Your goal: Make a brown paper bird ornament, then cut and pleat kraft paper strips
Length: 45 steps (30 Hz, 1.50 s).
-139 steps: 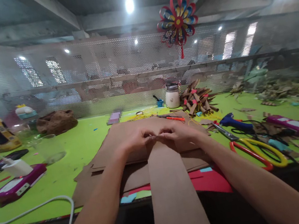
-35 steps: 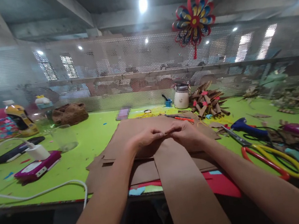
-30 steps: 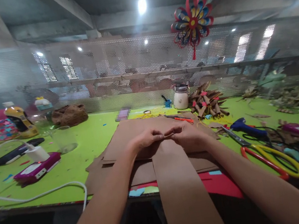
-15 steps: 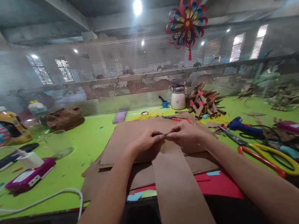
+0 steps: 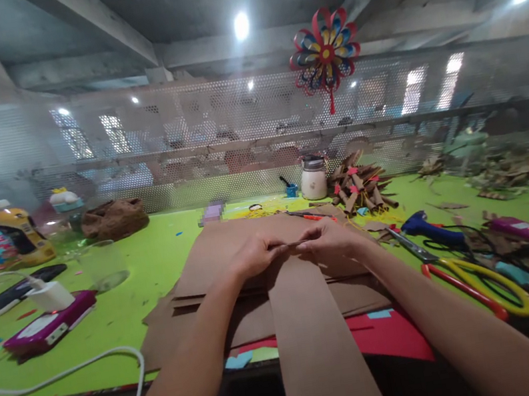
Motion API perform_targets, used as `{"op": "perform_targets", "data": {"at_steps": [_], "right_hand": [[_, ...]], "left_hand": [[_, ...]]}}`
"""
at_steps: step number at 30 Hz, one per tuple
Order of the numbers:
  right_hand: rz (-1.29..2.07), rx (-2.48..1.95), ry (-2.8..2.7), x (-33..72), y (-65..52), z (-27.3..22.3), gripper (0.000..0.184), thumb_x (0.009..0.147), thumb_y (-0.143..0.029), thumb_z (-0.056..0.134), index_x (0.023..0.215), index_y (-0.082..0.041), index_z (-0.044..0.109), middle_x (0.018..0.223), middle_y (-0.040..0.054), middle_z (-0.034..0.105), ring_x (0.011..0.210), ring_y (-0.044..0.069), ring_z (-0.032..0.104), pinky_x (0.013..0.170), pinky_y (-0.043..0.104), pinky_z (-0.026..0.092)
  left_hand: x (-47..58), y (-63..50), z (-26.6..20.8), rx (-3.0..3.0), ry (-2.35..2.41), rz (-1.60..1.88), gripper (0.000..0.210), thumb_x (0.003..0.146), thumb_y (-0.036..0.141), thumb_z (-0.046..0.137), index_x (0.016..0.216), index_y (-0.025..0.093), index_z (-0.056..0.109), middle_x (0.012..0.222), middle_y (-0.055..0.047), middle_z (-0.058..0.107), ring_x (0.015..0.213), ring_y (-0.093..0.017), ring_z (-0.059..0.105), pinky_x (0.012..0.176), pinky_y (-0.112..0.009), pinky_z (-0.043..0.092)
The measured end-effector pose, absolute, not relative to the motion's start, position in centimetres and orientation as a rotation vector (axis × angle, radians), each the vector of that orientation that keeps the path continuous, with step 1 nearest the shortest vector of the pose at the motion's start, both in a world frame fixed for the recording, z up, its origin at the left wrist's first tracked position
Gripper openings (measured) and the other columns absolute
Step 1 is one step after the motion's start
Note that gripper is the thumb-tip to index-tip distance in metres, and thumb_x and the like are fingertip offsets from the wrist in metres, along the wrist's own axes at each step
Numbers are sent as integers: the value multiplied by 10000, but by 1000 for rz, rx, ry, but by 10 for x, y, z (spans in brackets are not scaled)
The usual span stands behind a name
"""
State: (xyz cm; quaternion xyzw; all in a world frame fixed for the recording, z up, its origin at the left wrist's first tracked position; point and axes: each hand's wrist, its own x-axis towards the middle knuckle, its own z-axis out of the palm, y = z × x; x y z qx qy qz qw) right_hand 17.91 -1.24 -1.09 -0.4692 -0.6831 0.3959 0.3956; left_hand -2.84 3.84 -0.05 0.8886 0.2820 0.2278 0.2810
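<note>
Left hand (image 5: 257, 253) and right hand (image 5: 331, 239), forearms (image 5: 191, 366) angled inward, pinch the far end of a paper strip (image 5: 316, 341) between them. The strip, long and plain brown, runs back between the forearms.

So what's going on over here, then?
A person is pinching the far end of a long brown strip with the left hand and right hand, above a stack of brown sheets. The strip runs back past the edge of the green table. Large scissors lie off to the right.
</note>
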Motion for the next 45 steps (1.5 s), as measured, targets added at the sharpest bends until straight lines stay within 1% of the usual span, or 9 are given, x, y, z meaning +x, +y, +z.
{"op": "perform_targets", "data": {"at_steps": [3,7,14,20,24,26,32,39,45], "right_hand": [[1006,-1191,-1704,175,-16,-11,290,658,-406,685,755,-135,714,626,39,637,543,121,516,475,221,373],[861,-1231,-1821,179,-10,-13,307,679,-418,658,707,-118,717,614,38,628,545,117,494,472,218,351],[794,-1178,-1993,188,-5,-13,357,747,-448,582,642,-120,677,528,-3,533,500,87,419,482,215,311],[839,-1151,-2010,174,-16,-7,296,776,-410,549,837,-161,698,708,12,630,610,119,502,545,219,363],[621,-1163,-2071,167,-17,-4,308,797,-396,515,669,-151,650,605,-6,551,582,112,439,518,215,315],[569,-1161,-2099,167,-15,-4,314,809,-376,497,626,-149,612,576,-16,507,563,102,402,508,213,295],[722,-1163,-2058,170,-9,-7,312,787,-413,523,629,-155,601,565,-21,472,536,93,377,488,211,281],[785,-1199,-2034,171,-10,-6,359,780,-460,532,603,-152,579,505,-25,483,476,86,387,453,211,266],[928,-1214,-2004,185,6,-24,357,757,-462,554,572,-157,542,436,-38,463,415,77,382,421,202,250]], "left_hand": [[-29,40,-2,2402,764,608,274,807,367,512,879,195,713,814,-29,695,746,-164,557,640,-220,367],[-28,41,-5,2367,750,622,262,801,355,522,892,199,712,842,-36,701,769,-168,563,668,-224,383],[-25,39,-4,2352,741,587,261,797,354,518,835,178,707,749,-32,666,689,-145,514,633,-218,371],[-25,36,-3,2317,748,559,308,788,412,517,738,155,681,665,-9,597,652,-134,464,573,-209,336],[-27,37,-5,2321,763,569,337,787,442,509,758,156,685,657,-4,574,641,-128,447,568,-211,331],[-29,38,-5,2302,771,562,333,782,439,514,768,154,685,668,-7,576,647,-129,452,572,-213,335],[-38,40,5,2281,669,453,370,798,461,481,796,134,653,672,-2,532,651,-126,430,599,-222,341],[-41,44,4,2346,712,486,417,787,524,487,669,138,591,572,30,419,578,-102,350,533,-219,279],[-41,53,-12,2085,813,432,546,644,675,559,612,130,554,517,26,432,498,-91,374,491,-227,298]]}}
